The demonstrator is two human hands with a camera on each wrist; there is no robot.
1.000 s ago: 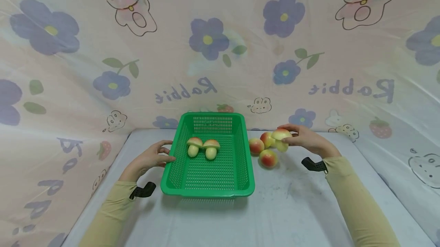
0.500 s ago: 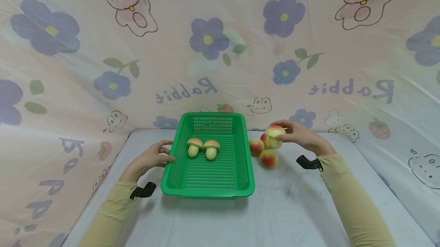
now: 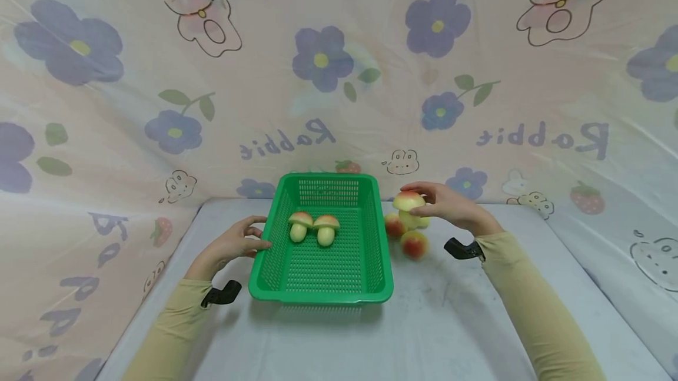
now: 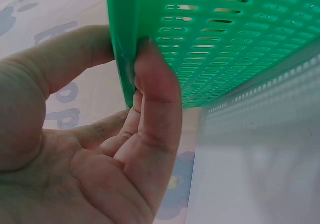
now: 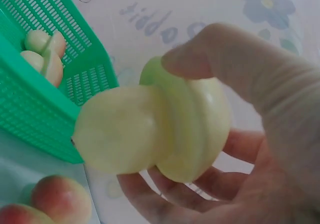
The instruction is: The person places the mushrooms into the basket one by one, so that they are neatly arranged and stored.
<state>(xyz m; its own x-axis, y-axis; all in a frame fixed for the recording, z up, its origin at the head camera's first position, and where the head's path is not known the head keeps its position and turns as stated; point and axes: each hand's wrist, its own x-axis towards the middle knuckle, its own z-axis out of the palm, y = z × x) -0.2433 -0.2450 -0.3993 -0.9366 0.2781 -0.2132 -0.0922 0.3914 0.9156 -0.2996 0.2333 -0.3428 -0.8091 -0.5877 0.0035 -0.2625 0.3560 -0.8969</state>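
Note:
My left hand (image 3: 235,242) grips the left rim of a green plastic basket (image 3: 321,298), thumb on one side and curled fingers on the other in the left wrist view. Two mushrooms with red-yellow caps and pale stems, a left one (image 3: 300,227) and a right one (image 3: 325,231), lie inside it. Above the table, just right of the basket, my right hand (image 3: 447,207) holds a third mushroom (image 5: 125,129) by its cap, thumb against fingers. Its stem points toward the basket in the right wrist view.
Below the held mushroom, red-yellow peach-like fruits sit on the white table (image 3: 450,322): a front one (image 3: 414,244), one by the basket wall (image 3: 394,226), and one partly hidden behind the mushroom (image 3: 422,221). A printed cloth (image 3: 371,110) hangs behind.
My right hand has carried the mushroom left, over the fruits and closer to the basket's right wall. The left hand and the basket stay where they were.

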